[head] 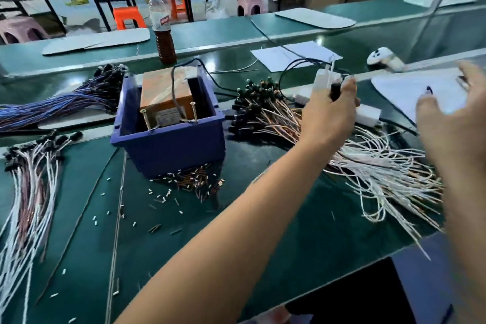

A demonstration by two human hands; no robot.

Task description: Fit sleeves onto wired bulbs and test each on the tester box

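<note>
**Bulb in hand, tester box waits**

Forearms fill the lower right of the frame as a person works at a green bench. One hand (pixel 332 110), reaching in from lower centre and apparently the left, pinches a dark bulb (pixel 334 91) between thumb and fingers right of centre, its white wire (pixel 332 68) sticking up. At the right edge the other hand (pixel 455 118) hangs with fingers spread, holding nothing.

Just below them lies a loose pile of wired bulbs (pixel 265 110), leads fanning toward the lower right. Left of centre stands the blue tester box (pixel 168 139), two screws rising from its front rim, with small sleeves (pixel 189 187) scattered at its foot. More bundles lie at the left edge.

Each bulb looks light and probably fragile, its wire thin and limp; the dark body seems the safest place to hold, since a tug on the lead could strain the joint.
</note>
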